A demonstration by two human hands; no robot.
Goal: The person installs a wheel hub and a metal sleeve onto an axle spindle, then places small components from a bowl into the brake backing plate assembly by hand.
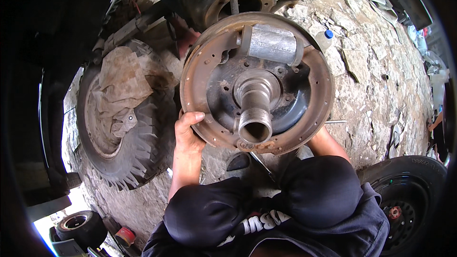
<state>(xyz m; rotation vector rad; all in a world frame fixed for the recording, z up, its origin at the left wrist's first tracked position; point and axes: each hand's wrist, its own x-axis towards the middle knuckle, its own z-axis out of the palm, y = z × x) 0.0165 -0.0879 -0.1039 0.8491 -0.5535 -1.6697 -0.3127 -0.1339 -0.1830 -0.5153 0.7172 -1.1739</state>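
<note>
A round brake assembly (316, 82) with rusty curved brake shoes fills the middle, facing up toward me. From its centre a bare steel axle tube (254, 114) sticks out, its threaded hollow end nearest me. A silver wheel cylinder (272, 43) sits between the shoes at the far side. My left hand (188, 132) is closed on the lower left edge, thumb on the near face and fingers hidden behind. My right forearm (329, 143) goes under the lower right edge; that hand and its fingers are hidden behind the assembly.
Left lies a large treaded tyre (147, 133) with a dirty cloth (121, 83) on it. A brake drum (223, 0) is beyond the assembly. Another tyre (409, 176) lies lower right. A blue-capped bottle (324, 39) stands on the cracked stone floor (381, 100). A metal rod (263, 165) lies between my knees.
</note>
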